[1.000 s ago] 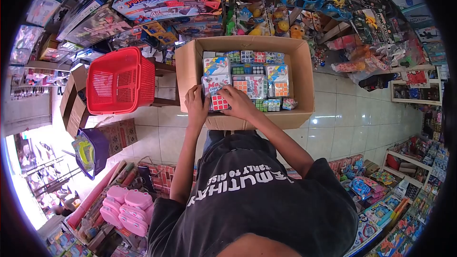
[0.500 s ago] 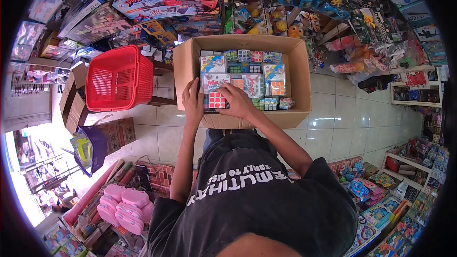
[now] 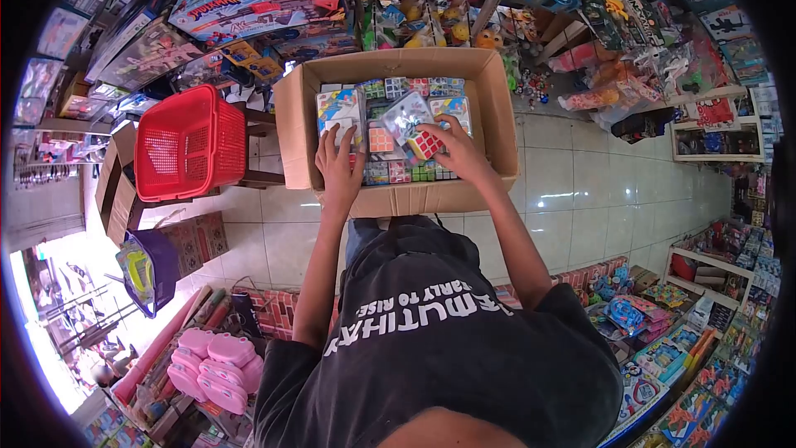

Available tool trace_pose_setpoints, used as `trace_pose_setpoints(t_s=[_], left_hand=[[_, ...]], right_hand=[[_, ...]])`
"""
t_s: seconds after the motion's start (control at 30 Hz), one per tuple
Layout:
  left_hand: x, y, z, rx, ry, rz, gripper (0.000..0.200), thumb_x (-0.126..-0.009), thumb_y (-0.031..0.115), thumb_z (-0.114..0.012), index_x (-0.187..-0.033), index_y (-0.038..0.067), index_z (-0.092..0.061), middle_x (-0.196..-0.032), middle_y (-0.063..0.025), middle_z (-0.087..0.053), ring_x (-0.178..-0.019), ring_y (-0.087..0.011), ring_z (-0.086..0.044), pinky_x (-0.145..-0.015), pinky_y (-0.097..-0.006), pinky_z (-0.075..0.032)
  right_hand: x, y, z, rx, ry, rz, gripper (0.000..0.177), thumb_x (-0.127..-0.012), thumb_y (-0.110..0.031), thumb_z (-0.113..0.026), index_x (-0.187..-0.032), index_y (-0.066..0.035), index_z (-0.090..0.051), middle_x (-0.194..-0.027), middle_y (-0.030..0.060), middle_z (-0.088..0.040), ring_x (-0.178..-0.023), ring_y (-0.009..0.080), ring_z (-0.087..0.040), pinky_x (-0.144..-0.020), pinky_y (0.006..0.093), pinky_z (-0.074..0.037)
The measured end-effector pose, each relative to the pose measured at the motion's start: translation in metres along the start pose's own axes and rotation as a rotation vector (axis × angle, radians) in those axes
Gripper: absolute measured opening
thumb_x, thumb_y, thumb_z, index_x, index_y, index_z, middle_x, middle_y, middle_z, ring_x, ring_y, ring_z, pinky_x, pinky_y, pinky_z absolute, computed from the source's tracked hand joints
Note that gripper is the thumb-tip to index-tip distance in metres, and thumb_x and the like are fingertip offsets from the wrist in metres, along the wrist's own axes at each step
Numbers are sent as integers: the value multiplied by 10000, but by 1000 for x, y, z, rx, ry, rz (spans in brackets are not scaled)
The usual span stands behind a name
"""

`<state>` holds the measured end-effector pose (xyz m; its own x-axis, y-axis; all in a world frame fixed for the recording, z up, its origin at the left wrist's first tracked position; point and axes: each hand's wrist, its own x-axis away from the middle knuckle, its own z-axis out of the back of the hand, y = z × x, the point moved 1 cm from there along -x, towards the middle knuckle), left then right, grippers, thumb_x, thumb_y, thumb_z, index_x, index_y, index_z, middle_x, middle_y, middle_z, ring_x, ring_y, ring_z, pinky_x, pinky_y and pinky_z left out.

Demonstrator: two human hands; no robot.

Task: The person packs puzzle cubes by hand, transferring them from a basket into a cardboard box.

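Note:
A cardboard box (image 3: 489,75) in front of me holds several packaged puzzle cubes. My right hand (image 3: 458,149) grips a packaged puzzle cube (image 3: 427,146) with a red face, its clear-and-card backing tilted up over the others. My left hand (image 3: 340,164) lies with fingers spread on a blue-and-yellow cube pack (image 3: 338,109) at the box's left side. Between the hands sits an orange-faced cube (image 3: 381,140). Small loose cubes (image 3: 396,88) line the box's far side, and more small cubes (image 3: 400,172) show along the near side.
A red plastic basket (image 3: 178,145) stands left of the box, with a purple bucket (image 3: 149,270) nearer me. Boxed toys (image 3: 257,0) and bagged toys fill the shelves ahead. Pink cases (image 3: 217,365) lie at lower left. Tiled floor (image 3: 572,174) spreads to the right.
My right hand has moved right, carrying the red-faced cube pack from the box's near-left corner and tilting it. My left hand has shifted onto the left pack. The view has moved slightly.

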<state>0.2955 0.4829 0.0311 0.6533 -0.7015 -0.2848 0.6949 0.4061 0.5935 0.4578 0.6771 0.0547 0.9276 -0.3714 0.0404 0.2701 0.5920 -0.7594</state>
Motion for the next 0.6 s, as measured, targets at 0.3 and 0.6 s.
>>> trace_pose_setpoints(t_s=[0.3, 0.6], left_hand=[[-2, -14, -12, -281, -35, 59, 501, -839, 342, -568, -1316, 290, -425, -1444, -178, -191, -1308, -437, -173, -1016, -568, -204], [-7, -11, -11, -153, 35, 38, 463, -801, 198, -619, -1243, 217, -484, -1371, -209, -273, -1237, -417, -307, -987, -495, -290]], right_hand=[[-57, 14, -6, 480, -294, 242, 557, -689, 96, -570, -1123, -251, -601, -1186, 73, -458, -1085, 260, -464, -893, 383, -412], [-42, 12, -18, 268, -44, 277, 685, -641, -83, -691, -1267, -89, -414, -1234, 131, -455, -1145, 331, -422, -956, 414, -366]])
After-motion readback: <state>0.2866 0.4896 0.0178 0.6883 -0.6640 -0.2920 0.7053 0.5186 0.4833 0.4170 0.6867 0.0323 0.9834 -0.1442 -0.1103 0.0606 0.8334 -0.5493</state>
